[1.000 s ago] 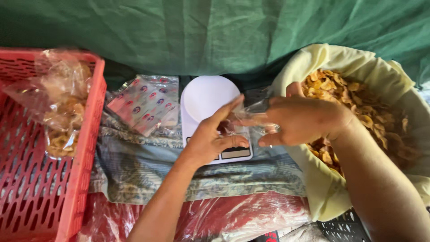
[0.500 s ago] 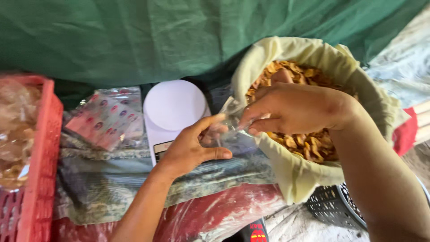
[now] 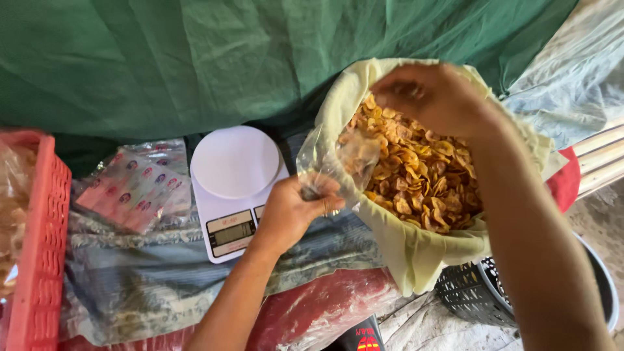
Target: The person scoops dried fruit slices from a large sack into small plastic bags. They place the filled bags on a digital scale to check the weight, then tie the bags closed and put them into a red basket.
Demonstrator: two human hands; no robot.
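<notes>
We hold a clear plastic bag (image 3: 338, 162) open at the rim of the cloth-lined basket of chips (image 3: 416, 169), left hand (image 3: 296, 211) pinching its mouth, right hand (image 3: 432, 97) cupped over chips; keeping the mouth wide should limit spills. White scale (image 3: 234, 188), patterned cloth (image 3: 130, 279), red crate (image 3: 42, 247), green tarp (image 3: 195, 58) surround.

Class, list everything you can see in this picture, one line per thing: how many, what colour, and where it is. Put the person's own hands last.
Digital kitchen scale: one, white, round platter, centre, on the cloth.
Fried chips: a heap, golden yellow, inside the lined basket.
Cloth basket liner: one, pale yellow, right of centre.
Clear plastic bag: one, see-through, at the liner's left rim.
Printed packets: a flat stack, pink, left of the scale.
Plastic crate: one, red, far left.
Tarpaulin: one, green, behind everything.
Patterned cloth: one, blue-grey, under the scale.
Left hand: holds the bag.
Right hand: over the chips.
</notes>
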